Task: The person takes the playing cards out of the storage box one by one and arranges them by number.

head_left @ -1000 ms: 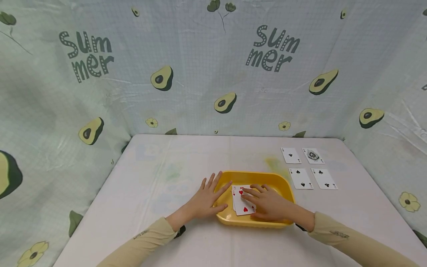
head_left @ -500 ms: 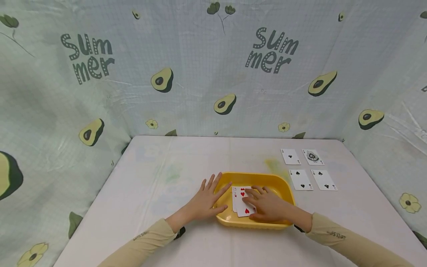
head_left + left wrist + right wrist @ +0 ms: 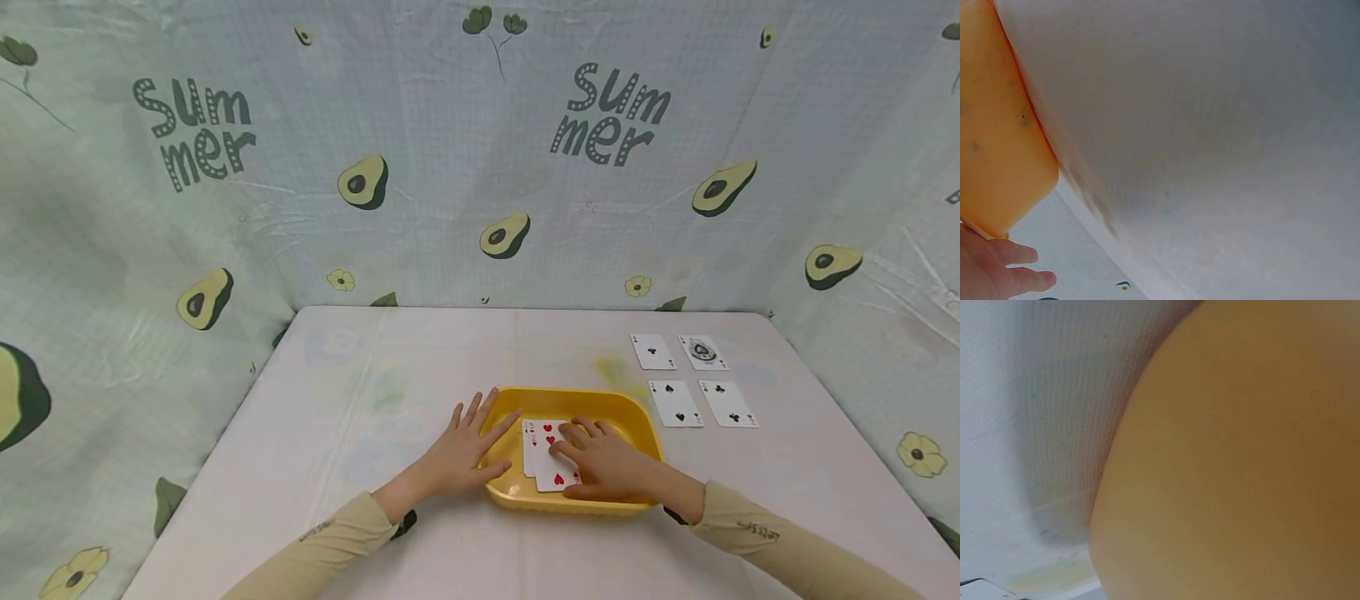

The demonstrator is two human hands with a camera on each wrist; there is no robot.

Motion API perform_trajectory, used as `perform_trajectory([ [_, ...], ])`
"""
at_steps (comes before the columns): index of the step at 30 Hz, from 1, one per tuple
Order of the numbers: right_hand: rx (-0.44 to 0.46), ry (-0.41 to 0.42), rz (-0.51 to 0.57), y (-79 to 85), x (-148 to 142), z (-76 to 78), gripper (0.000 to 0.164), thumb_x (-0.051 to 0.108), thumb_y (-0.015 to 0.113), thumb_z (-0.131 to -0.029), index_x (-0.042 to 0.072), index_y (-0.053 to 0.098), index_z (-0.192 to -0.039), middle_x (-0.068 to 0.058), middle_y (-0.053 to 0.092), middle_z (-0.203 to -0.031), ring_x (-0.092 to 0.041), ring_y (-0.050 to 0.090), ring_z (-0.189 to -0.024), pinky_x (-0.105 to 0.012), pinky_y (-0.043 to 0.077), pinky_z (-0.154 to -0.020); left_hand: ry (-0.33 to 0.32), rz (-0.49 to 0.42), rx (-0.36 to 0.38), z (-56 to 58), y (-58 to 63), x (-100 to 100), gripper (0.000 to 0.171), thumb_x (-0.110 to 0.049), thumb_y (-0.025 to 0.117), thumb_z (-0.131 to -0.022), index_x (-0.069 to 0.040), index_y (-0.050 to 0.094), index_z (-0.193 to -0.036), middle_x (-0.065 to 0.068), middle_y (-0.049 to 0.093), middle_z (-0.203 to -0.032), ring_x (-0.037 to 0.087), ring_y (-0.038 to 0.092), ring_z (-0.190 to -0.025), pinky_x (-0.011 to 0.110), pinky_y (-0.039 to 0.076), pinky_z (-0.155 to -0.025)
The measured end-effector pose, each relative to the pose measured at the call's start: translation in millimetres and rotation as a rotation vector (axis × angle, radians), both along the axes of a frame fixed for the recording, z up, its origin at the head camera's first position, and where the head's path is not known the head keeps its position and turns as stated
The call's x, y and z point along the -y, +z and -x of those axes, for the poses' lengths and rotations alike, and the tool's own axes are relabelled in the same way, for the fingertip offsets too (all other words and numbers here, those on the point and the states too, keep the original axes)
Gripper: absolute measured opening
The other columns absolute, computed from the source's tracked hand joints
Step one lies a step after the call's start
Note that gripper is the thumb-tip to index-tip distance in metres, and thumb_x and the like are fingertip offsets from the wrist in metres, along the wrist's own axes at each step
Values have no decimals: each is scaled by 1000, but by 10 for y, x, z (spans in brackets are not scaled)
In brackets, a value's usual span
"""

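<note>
Sorting playing cards inside a shallow yellow tray (image 3: 637, 417), a person works at a table (image 3: 337, 467) draped in a pale, slightly wrinkled cloth — the step in hand appears to be drawing one card off a small fan of red heart cards (image 3: 546, 458) lying on the tray's floor, toward its left half. The right hand (image 3: 609, 462) lies over the right part of that fan, its fingers fairly straight and pressing down on the top card rather than pinching it, grasping nothing that shows. The left hand (image 3: 467, 450) rests flat with spread, relaxed fingers against the tray's left rim, seemingly steadying it. Judged from this, the next move calls for sliding a single thin card free of the ones beneath and getting a fingertip under its edge, since slick cards on smooth plastic tend to travel together. The tray looks like glossy moulded plastic, rectangular with rounded corners and a raised lip; the left wrist view shows one rounded corner of it (image 3: 997, 156) beside the fingertips, and the right wrist view is filled by a blurred yellow wall. To the right of the tray and just behind it, four black-suited cards (image 3: 693, 379) lie face up in a neat two-by-two block — flat, white, apart from one another
</note>
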State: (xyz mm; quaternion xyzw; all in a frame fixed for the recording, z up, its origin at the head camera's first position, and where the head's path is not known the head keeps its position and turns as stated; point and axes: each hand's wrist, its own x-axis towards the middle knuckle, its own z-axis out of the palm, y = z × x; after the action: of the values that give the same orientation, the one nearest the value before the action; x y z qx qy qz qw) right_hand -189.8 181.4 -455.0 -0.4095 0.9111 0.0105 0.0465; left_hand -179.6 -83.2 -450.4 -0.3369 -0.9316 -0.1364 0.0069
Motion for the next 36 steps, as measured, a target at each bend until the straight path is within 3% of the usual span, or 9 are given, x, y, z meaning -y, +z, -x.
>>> perform_trajectory([
  [7, -36, 2, 0, -1, 1, 8, 65, 66, 50, -74, 23, 45, -122, -6, 46, -126, -29, 37, -118, -47, 35, -95, -8, -3, -17, 1, -8, 7, 66, -49, 39, -89, -26, 12, -144, 17, 2, -150, 43, 14, -135, 61, 19, -102],
  [18, -122, -3, -3, 26, 6, 21, 95, 76, 45, -64, 8, 43, -130, -4, 46, -122, -23, 37, -113, -39, 37, -95, -7, -3, -22, 1, -42, -5, 66, -49, 39, -89, -27, 11, -144, 16, 0, -151, 43, 13, -135, 61, 20, -102],
  [25, -160, 9, 32, 42, -16, 8, 95, 79, 42, -64, 9, 45, -128, -6, 45, -121, -24, 36, -112, -41, 38, -93, 2, -5, -4, -7, -48, -19, 66, -49, 39, -89, -29, 11, -144, 13, -5, -151, 42, 12, -135, 61, 19, -102],
  [32, -162, -88, 93, 99, -52, -33, 91, 71, 62, -58, 17, 45, -129, -6, 43, -117, -25, 35, -110, -43, 36, -93, 1, -5, -13, 0, -58, -24, 66, -50, 39, -89, -28, 12, -144, 15, -2, -151, 42, 13, -135, 61, 19, -102],
  [36, -161, -132, 95, 142, -77, -41, 90, 66, 67, -57, 18, 44, -130, -5, 43, -117, -26, 35, -112, -44, 35, -94, -1, -2, -14, 3, -53, -21, 65, -50, 39, -89, -27, 12, -144, 14, -4, -151, 43, 13, -135, 61, 19, -102],
])
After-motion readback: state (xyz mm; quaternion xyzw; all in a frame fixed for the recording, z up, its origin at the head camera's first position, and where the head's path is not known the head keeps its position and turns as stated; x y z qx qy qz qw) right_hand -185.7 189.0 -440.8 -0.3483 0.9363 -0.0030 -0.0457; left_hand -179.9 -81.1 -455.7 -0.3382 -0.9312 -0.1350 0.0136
